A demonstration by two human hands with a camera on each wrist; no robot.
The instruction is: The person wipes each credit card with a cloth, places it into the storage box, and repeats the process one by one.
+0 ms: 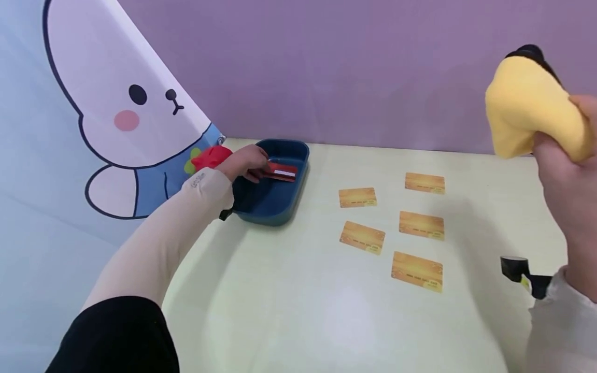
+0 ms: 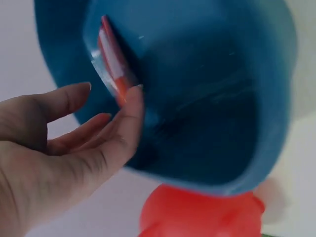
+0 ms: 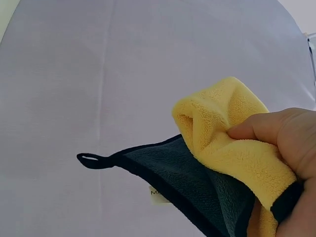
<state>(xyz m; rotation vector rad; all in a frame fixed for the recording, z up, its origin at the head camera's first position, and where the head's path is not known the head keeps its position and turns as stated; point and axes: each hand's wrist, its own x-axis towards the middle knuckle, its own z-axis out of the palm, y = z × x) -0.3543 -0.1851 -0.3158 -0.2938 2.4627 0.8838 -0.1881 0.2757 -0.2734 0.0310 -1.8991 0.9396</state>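
Observation:
My left hand (image 1: 247, 160) reaches into a dark blue basin (image 1: 275, 215). Inside it, a flat red card-like piece (image 1: 282, 172) with a white stripe leans near the wall. In the left wrist view the fingertips overlap the lower end of this red piece (image 2: 113, 59), while the thumb stands apart from it. High on the right, my right hand (image 1: 559, 171) grips a bunched cloth (image 1: 531, 103), yellow on one side. Its dark grey side (image 3: 182, 163) and black hanging loop (image 3: 91, 161) show in the right wrist view.
Several golden cards (image 1: 362, 238) lie spread face up on the pale table (image 1: 298, 311), right of the basin. A rounded red object (image 1: 212, 157) with green parts sits left of the basin. A purple backdrop (image 1: 354, 72) stands behind; a blue cartoon-printed sheet (image 1: 42, 248) hangs on the left.

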